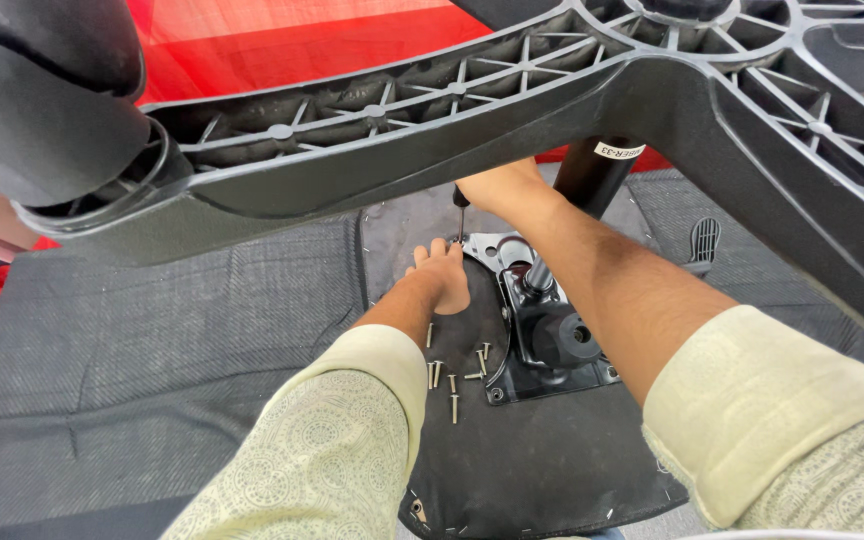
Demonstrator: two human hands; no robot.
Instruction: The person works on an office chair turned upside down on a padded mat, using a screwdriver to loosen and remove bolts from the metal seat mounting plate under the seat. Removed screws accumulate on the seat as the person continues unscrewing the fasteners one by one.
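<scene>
My left hand [442, 275] rests palm-down on the black underside of an upturned chair seat [512, 470], its fingers touching the front edge of the black metal tilt mechanism plate [552, 370]. My right hand [497, 185], partly hidden behind the chair's star base, grips a screwdriver [461, 205] whose tip points down at the plate's far corner. Several loose silver screws [452, 378] lie on the seat just behind my left wrist.
A black plastic five-star chair base [432, 140] with a caster [42, 100] spans the top of the view, close to the camera. A gas-lift cylinder [592, 175] stands behind my right arm. Grey fabric cushion [152, 340] and a red surface [282, 40] surround the seat.
</scene>
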